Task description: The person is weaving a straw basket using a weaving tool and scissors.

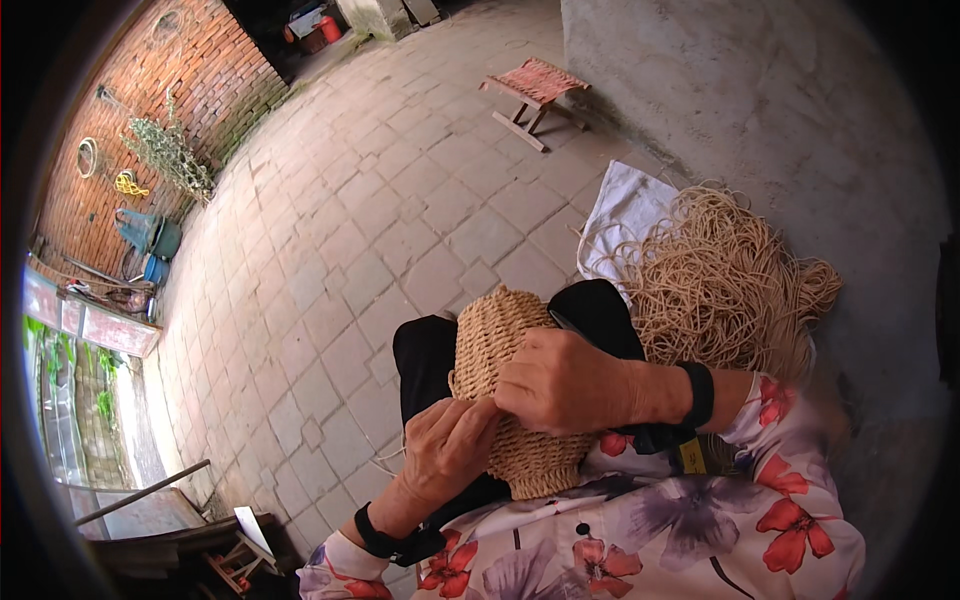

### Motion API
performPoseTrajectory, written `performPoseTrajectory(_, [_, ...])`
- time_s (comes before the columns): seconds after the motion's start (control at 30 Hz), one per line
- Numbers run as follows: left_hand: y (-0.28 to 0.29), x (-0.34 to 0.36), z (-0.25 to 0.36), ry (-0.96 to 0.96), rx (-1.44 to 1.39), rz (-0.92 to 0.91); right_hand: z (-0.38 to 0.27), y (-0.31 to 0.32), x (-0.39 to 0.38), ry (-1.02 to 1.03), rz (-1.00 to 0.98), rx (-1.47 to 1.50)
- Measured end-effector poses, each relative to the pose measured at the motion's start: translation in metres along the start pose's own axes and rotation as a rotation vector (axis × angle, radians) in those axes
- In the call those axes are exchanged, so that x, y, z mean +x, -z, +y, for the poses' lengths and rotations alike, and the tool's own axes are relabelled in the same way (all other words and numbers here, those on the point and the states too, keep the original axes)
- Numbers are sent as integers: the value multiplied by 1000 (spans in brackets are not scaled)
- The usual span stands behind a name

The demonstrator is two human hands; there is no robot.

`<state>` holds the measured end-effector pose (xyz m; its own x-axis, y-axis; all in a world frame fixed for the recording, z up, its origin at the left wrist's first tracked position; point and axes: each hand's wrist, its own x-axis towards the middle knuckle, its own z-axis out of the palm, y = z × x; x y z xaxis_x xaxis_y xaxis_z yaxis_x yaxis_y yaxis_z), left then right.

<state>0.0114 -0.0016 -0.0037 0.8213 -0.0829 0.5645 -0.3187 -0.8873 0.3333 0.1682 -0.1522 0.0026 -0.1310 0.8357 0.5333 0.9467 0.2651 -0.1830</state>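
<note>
A tan woven basket [500, 325], made of twisted straw-like cord, lies across my lap with one narrow end toward my shirt. My left hand [448, 450] is closed at its left side, thumb and fingertips pressed to the weave. From the right, my right hand [560, 380] reaches over it, fingers curled into a pinch. The fingertips of both hands meet near the basket's middle; what lies between them is hidden. A thin loose strand [388, 458] sticks out beside my left hand.
On my right a large tangled heap of tan cord [715, 285] lies partly on a white cloth [625, 210], beside a grey wall [770, 90]. A low folding stool [537, 85] stands ahead on paving. A brick wall [120, 120] with hanging coils is far left.
</note>
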Motion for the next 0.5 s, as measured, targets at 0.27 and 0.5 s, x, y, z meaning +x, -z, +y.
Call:
performPoseTrajectory(0.27, [2, 4, -1, 8, -18, -54, -2, -1, -5, -153, 81, 106])
performPoseTrajectory(0.5, [-1, 2, 0, 19, 3, -14, 0, -6, -6, -193, 56, 250])
